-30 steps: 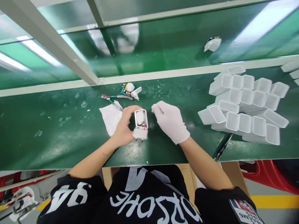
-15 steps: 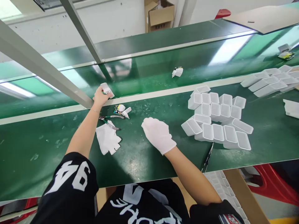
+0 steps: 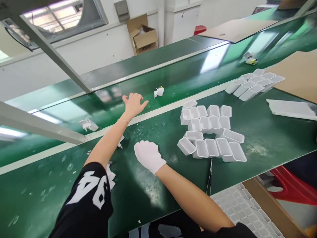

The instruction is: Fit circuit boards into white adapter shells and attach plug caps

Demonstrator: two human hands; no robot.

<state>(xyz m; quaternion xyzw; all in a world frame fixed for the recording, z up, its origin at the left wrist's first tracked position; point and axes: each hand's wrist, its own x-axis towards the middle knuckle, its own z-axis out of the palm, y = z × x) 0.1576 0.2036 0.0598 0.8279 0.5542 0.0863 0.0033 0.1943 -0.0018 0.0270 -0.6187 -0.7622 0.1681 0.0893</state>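
My left hand (image 3: pixel 133 105), bare, reaches over the green belt with its fingers spread and nothing in them. To its right on the belt lies a small white plug-like part (image 3: pixel 158 92) with a bit of yellow-green on it. A white plug housing with pins (image 3: pixel 88 125) rests on the belt to the left. My right hand (image 3: pixel 148 155), in a white glove, is curled closed above the bench; whatever it may hold is hidden. Under my left arm, a white glove (image 3: pixel 110 175) and another small white part (image 3: pixel 120 142) show only in part.
Several open translucent white boxes (image 3: pixel 210 122) stand grouped right of my right hand, with more boxes (image 3: pixel 255 84) farther back. A dark thin tool (image 3: pixel 209 178) lies near the bench edge. A grey post (image 3: pixel 39 124) rises at left. A carton of boxes (image 3: pixel 247 205) sits below.
My left hand has let go of the white housing, now lying on the belt, and moved right, opening its fingers. My right hand stays closed over the bench. The view has shifted.
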